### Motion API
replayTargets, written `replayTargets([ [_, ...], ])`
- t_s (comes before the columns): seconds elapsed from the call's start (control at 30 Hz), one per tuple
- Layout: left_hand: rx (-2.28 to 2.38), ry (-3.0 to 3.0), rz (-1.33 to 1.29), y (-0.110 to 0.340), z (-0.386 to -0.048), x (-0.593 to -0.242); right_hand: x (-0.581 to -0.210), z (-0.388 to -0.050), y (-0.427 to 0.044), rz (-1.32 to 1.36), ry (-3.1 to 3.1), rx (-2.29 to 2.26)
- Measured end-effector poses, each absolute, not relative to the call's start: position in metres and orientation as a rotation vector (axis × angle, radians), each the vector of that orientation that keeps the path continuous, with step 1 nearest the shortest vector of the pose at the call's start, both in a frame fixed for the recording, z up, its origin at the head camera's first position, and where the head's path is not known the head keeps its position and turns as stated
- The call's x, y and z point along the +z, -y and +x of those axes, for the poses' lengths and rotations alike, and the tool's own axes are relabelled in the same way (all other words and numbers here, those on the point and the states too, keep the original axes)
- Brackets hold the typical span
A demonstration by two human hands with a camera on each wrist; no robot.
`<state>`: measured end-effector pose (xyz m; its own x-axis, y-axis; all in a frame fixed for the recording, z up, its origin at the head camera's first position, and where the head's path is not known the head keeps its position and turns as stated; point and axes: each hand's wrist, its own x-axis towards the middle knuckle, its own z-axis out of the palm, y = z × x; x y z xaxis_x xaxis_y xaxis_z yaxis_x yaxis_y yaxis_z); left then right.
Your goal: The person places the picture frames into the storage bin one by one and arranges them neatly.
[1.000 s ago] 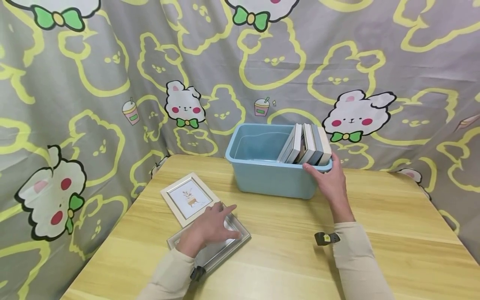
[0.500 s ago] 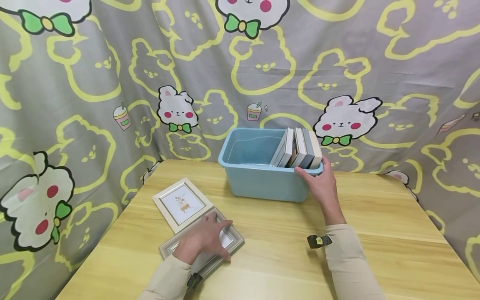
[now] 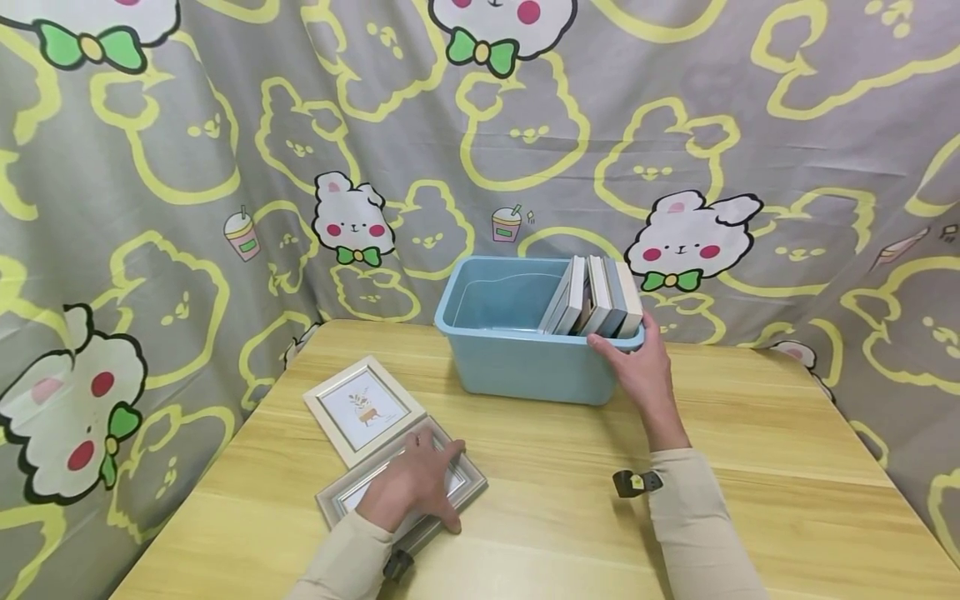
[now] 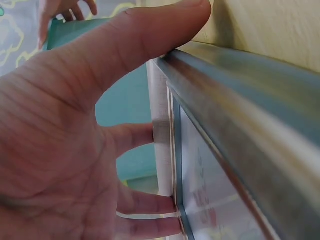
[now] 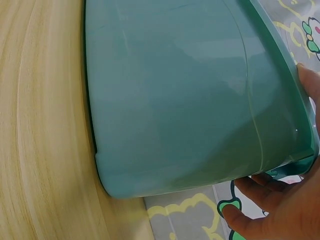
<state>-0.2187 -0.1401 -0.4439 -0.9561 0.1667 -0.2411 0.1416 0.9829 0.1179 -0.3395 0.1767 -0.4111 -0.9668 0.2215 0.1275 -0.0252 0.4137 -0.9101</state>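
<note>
Left hand (image 3: pixel 411 483): spread wide across the grey frame (image 3: pixel 474 481), thumb at one outer edge, fingers reaching onto the moulding; I see contact, but from my end I cannot tell whether the grip is firm.
Right hand (image 3: pixel 642 368): holding the blue bin (image 3: pixel 532 371) at its right end, thumb on the front rim, fingers curled round the end.
Grey frame: resting on the counter (image 3: pixel 551 479), mostly under the left hand, in front of the bin and to its left.
Cream frame (image 3: pixel 365 410): flat on the counter, plant print facing up, just beside the grey frame; I cannot make out whether their edges touch.
Blue bin: upright on the counter, near the patterned cloth (image 3: pixel 416 142) behind it.
Pieces in the bin (image 3: pixel 596 298): several, standing on edge and leaning together at the right end; I take them for more frames, though books would look much the same from here.
Done so far: I judge the filling of the bin well under way, with that leaning row already in place.
Remaining: two frames outside, as far as my views show; the grey one is being handled, the cream one is untouched.
</note>
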Motion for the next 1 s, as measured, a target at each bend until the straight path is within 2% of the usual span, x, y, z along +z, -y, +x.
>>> replayTargets([
  [0.43,0.122,-2.881,0.269,0.146,-0.221,-0.447,-0.408,-0.339,-0.178,-0.171,2.44,1.574],
  [1.0,0.122,-2.843,0.159,0.147,-0.23,-0.445,-0.411,-0.339,-0.176,-0.17,2.44,1.585],
])
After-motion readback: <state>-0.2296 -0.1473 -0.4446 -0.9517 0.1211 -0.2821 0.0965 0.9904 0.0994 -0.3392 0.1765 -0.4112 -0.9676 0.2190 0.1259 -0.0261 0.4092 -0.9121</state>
